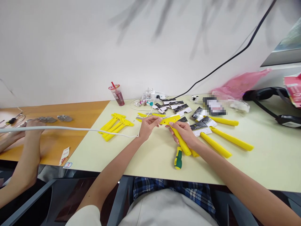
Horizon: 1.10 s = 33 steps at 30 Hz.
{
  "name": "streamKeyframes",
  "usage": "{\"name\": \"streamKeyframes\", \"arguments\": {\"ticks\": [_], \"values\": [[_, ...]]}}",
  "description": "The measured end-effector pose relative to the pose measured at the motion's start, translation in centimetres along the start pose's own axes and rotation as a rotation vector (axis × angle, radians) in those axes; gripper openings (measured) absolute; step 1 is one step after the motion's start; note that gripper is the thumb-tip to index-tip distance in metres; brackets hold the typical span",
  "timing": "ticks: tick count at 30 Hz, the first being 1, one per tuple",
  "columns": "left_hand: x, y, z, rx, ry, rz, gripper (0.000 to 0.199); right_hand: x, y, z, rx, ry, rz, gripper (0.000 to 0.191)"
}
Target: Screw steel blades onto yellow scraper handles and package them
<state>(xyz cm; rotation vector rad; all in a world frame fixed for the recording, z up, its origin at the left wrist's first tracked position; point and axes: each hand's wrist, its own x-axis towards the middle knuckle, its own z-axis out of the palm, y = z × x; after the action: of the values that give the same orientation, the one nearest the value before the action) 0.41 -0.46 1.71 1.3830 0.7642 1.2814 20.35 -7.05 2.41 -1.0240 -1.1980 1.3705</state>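
Holding a yellow scraper above the green screwdriver, left fingers pinching its blade end, right hand wrapped round the handle.

Head view: a single camera, worn on the person's head, looks forward and down from above the lap, with the pale shirt nearest at the lower edge. The left hand and right hand lie within arm's reach near mid-field; the table spans the width beyond the lap, and the wall fills the upper field.
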Motion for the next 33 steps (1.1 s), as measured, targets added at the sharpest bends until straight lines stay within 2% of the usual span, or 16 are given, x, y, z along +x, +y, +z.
{"name": "streamKeyframes", "arguments": {"ticks": [2, 6, 8, 10, 12, 16, 19, 23, 33], "values": [[0.6, 0.0, -0.6, -0.011, 0.045, 0.025, 0.045, 0.1, 0.0, -0.1, 0.019, 0.043, -0.028, 0.053], [2.3, -0.5, -2.9, 0.004, 0.296, 0.052, 0.045, 0.4, 0.0, -0.5, 0.073, 0.140, -0.071, 0.055], [2.9, -0.9, -4.1, 0.074, 0.343, 0.058, 0.043, 0.5, -0.1, -0.6, 0.106, 0.175, -0.068, 0.050], [3.2, -1.4, -4.9, 0.188, 0.287, 0.051, 0.039, 0.6, 0.0, -0.7, 0.128, 0.185, -0.053, 0.047], [3.2, -2.0, -5.1, 0.323, 0.174, 0.041, 0.032, 0.6, 0.0, -0.7, 0.128, 0.173, -0.029, 0.047], [2.4, -2.6, -4.5, 0.635, -0.072, 0.062, 0.012, 0.7, 0.3, -0.7, 0.112, 0.148, 0.008, 0.046], [2.0, -2.8, -3.9, 0.817, -0.195, 0.093, 0.002, 0.9, 0.7, -0.7, 0.093, 0.127, 0.012, 0.047], [1.9, -3.0, -3.8, 0.908, -0.254, 0.111, 0.004, 0.9, 1.1, -0.8, 0.094, 0.105, 0.022, 0.048], [2.3, -4.0, -4.3, 0.891, -0.293, 0.079, 0.006, 0.7, 0.4, -0.4, 0.073, 0.104, 0.035, 0.047]]}}
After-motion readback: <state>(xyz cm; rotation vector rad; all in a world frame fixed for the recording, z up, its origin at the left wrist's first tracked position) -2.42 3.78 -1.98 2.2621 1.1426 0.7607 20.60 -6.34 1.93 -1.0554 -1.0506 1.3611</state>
